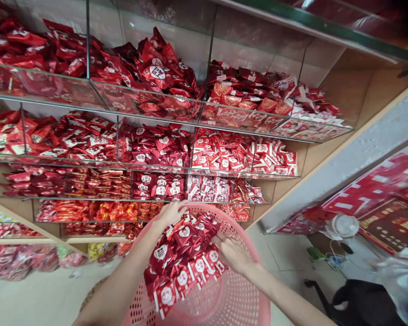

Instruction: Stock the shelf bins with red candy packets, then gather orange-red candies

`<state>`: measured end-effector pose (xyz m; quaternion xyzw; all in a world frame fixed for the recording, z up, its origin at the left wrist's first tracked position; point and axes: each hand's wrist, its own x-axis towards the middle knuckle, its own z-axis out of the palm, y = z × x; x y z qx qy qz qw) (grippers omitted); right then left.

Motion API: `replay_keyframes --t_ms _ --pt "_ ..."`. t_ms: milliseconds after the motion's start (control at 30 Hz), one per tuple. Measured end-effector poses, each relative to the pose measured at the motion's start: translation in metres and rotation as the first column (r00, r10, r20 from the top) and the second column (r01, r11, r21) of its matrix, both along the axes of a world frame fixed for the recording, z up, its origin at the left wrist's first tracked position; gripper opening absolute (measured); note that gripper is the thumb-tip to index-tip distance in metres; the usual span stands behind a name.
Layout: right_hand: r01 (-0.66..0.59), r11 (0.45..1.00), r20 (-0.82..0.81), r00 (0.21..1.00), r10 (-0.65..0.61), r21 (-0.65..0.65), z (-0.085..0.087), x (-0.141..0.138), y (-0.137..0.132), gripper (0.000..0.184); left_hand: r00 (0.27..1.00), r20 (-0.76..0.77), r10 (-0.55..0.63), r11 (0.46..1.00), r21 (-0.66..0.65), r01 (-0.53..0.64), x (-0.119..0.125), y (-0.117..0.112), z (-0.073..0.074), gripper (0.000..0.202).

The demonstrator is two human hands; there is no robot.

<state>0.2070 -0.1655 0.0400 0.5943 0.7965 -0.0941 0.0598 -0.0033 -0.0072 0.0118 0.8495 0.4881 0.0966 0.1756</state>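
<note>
A pink perforated plastic basket [240,296] fills the lower middle of the head view. Inside it lies a heap of dark red and bright red snack packets [182,253] with white round labels, mostly towards the far side. My left hand [172,213] is at the basket's far rim, its fingers curled over the edge. At the right side of the heap, my right hand [231,251] reaches into the basket with bent fingers against the packets. Its fingertips are partly hidden among them.
Ahead stands a shelf unit [285,174] with glass-fronted compartments full of red packets [166,145]. Bagged goods [20,260] lie on the floor at left. To the right are a white wall, red printed boxes [394,222] and a black object [363,299].
</note>
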Motion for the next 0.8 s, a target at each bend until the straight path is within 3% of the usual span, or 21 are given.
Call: replay_keyframes --t_ms 133,233,600,700,800 --pt "-0.119 0.993 -0.011 0.993 0.119 -0.016 -0.016 0.007 -0.005 0.045 1.000 0.000 -0.007 1.000 0.022 0.007 0.000 0.000 0.000 0.041" --pt "-0.098 0.995 0.033 0.995 0.098 0.000 -0.023 0.002 -0.008 0.040 1.000 -0.009 0.001 1.000 0.018 -0.001 0.000 0.000 -0.001 0.041" --pt "-0.058 0.998 0.022 0.998 0.058 0.021 -0.015 0.005 -0.001 0.042 0.999 -0.014 0.042 0.998 -0.038 -0.043 0.001 -0.003 0.003 0.041" --pt "-0.091 0.991 -0.037 0.995 0.095 0.098 0.005 0.004 0.011 0.040 0.999 -0.010 0.044 0.999 -0.024 -0.044 0.001 -0.003 0.004 0.041" --pt "-0.117 0.955 -0.099 0.984 0.149 0.273 0.048 -0.002 0.031 0.027 1.000 0.015 0.023 1.000 -0.001 -0.023 0.000 -0.004 0.004 0.041"
